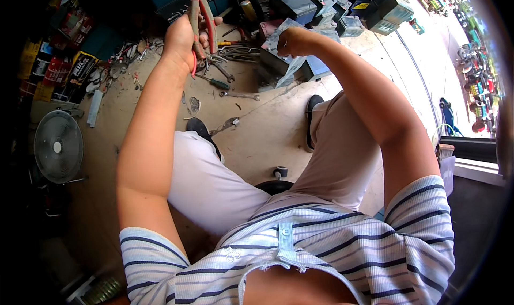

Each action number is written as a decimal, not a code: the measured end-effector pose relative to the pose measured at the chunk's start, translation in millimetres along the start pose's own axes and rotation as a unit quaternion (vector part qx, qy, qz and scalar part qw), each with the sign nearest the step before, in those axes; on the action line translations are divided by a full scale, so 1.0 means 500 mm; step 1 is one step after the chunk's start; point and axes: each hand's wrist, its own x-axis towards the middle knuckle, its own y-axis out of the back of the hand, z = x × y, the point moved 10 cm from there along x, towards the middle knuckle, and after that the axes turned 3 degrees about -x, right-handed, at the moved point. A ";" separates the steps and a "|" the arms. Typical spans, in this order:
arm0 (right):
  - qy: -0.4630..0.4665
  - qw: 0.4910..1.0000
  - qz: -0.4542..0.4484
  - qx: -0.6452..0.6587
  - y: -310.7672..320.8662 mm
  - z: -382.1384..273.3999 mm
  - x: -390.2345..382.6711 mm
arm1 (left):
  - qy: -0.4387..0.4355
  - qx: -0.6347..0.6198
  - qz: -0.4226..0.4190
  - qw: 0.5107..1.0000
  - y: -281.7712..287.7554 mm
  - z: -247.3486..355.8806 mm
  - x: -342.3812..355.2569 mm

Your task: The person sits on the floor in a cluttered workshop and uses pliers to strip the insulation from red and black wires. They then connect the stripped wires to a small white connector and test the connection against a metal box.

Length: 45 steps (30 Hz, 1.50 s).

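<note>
Raised at the upper left, my left hand [182, 36] is closed around a pair of pliers [208, 21] with worn reddish handles, jaws pointing up and away from me. My right hand [295, 42] is bent into a fist over a grey box-shaped battery [270, 69]. The fingers curl down out of sight, so what they hold, if anything, is hidden. A strip of clear film [290, 72] hangs over the battery's near side, just below that hand. Wrenches lie on the floor under the pliers, with a green-handled screwdriver [218, 84] and a combination wrench [239, 96] nearer me.
Several more box-shaped batteries [293, 5] are grouped at the top middle and right. A round fan [59, 146] stands at the left, below colourful packages [56, 69]. Small scraps [126, 56] litter the floor at the upper left. A caster [280, 172] shows between my legs.
</note>
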 end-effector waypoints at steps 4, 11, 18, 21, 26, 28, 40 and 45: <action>-0.072 0.996 -0.040 0.018 -0.039 0.039 0.035 | 0.004 -0.019 0.025 0.999 0.015 0.010 0.003; -0.096 0.988 -0.039 -0.115 -0.064 0.090 0.059 | 0.031 -0.061 0.044 0.997 0.030 -0.007 -0.001; -0.201 0.975 -0.049 -0.076 -0.019 0.014 0.009 | 0.025 -0.041 0.027 0.998 0.018 -0.003 -0.005; -0.177 0.980 -0.065 -0.057 -0.014 -0.009 0.005 | 0.040 -0.014 0.014 0.999 0.012 -0.021 0.003; -0.132 0.990 0.039 0.024 0.025 -0.066 0.004 | 0.058 -0.001 0.047 0.997 0.011 -0.046 0.012; -0.106 0.988 0.099 0.062 0.068 -0.113 -0.003 | 0.052 0.005 0.068 0.996 0.016 -0.047 0.012; 0.085 0.943 0.243 0.209 0.137 -0.257 -0.054 | 0.032 0.078 0.061 0.995 -0.013 -0.078 0.042; 0.065 0.950 0.224 0.205 0.146 -0.249 -0.070 | -0.015 0.096 0.056 0.994 -0.034 -0.064 0.048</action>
